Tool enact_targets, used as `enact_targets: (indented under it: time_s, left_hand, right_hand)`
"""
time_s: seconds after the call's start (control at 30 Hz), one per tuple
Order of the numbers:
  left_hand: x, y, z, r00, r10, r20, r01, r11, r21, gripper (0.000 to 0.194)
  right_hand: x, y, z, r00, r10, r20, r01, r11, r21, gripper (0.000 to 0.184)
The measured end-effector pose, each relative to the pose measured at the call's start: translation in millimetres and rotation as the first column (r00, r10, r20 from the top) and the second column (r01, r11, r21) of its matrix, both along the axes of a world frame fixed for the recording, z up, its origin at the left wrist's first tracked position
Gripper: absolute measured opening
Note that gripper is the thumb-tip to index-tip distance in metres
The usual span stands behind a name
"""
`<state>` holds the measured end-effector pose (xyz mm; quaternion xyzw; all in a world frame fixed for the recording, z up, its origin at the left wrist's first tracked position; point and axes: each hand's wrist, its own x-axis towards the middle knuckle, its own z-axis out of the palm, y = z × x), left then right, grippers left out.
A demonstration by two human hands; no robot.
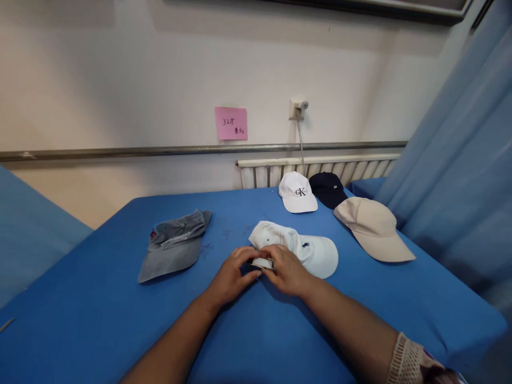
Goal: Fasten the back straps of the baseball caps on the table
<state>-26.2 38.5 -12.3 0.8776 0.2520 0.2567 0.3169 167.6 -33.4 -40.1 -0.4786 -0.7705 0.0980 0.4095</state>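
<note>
A white cap (308,248) with a small dark logo lies on the blue table (100,314), its brim pointing right. Both my hands meet at the cap's rear edge. My left hand (232,277) has its fingers curled and pinches the cap's back strap (262,262). My right hand (286,269) is closed over the same strap from the right side. The strap end is mostly hidden under my fingers.
A grey cap (174,242) lies to the left. At the back sit a white cap with black letters (296,192) and a dark navy cap (328,188). A beige cap (372,226) lies at the right. Blue curtain (460,160) hangs on the right; a radiator (320,168) stands behind.
</note>
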Motion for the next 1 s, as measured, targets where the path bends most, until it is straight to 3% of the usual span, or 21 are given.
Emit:
enact_targets:
  time_s: [0.13, 0.3, 0.5, 0.6, 0.8, 0.9, 1.0]
  left_hand:
    - [2.3, -0.2, -3.6, 0.995, 0.086, 0.056, -0.078, 0.988, -0.133, 0.02]
    - [7.0, -0.3, -12.2, 0.942, 0.289, 0.169, -0.202, 0.894, -0.401, 0.033]
    - [9.7, 3.1, -10.8, 0.877, 0.414, 0.243, -0.242, 0.818, -0.521, 0.044]
    - [5.6, 5.0, -5.3, 0.873, 0.427, 0.237, -0.266, 0.823, -0.502, 0.044]
    - [4.5, -4.9, -1.1, 0.944, 0.3, 0.136, -0.255, 0.927, -0.273, 0.032]
    - [4.2, -7.9, -1.3, 0.952, 0.264, 0.156, -0.218, 0.94, -0.261, 0.027]
    - [2.0, -6.3, -0.8, 0.952, 0.252, 0.176, -0.2, 0.942, -0.27, 0.03]
  right_hand:
    - [0.4, -1.5, 1.1, 0.999, 0.017, 0.035, -0.016, 1.0, -0.025, 0.047]
    - [-0.5, -2.3, 7.1, 0.999, 0.035, 0.011, -0.034, 0.998, -0.052, 0.038]
    - [0.7, -1.6, 9.2, 0.998, 0.055, 0.007, -0.055, 0.998, -0.023, 0.034]
    - [0.8, -1.7, 9.0, 0.999, 0.044, 0.012, -0.044, 0.999, -0.003, 0.034]
    - [-11.9, -2.0, 8.7, 0.984, -0.131, 0.123, 0.139, 0.989, -0.054, 0.037]
    - [-16.8, -1.0, 5.5, 0.971, -0.181, 0.158, 0.191, 0.98, -0.052, 0.023]
    - [-16.0, -0.3, 3.0, 0.976, -0.195, 0.094, 0.199, 0.979, -0.035, 0.011]
